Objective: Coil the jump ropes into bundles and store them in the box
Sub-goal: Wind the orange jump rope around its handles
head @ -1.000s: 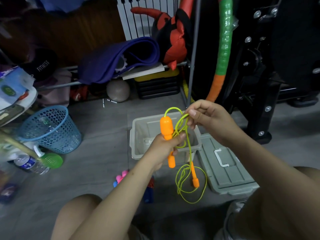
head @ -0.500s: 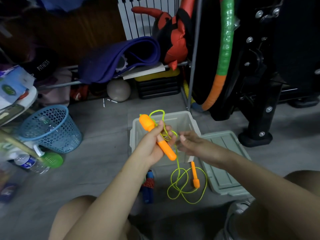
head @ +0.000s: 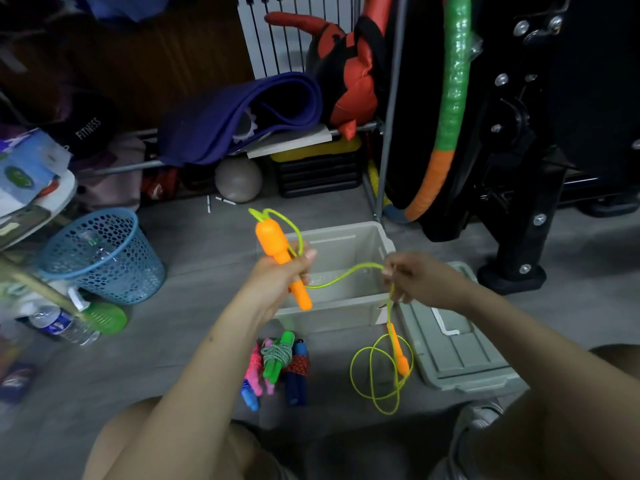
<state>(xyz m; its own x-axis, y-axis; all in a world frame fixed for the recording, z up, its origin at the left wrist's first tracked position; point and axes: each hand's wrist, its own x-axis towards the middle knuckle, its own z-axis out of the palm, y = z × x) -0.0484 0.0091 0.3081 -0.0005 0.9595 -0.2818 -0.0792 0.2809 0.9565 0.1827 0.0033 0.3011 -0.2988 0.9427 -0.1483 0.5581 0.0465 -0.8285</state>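
Coiling step under way at frame centre. Left hand grips orange handle; right hand pinches yellow-green cord, stretched slack between hands above open box. Second handle dangles lower right over loose loops. Next, likely: wind cord round handle. Three bundles lie below box.

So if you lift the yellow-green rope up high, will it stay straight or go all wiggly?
Probably wiggly. The yellow-green cord sags between the left hand and the right hand, so it looks floppy. Its slack lies in loose loops on the floor. The hanging orange handle would likely swing and pull it down.
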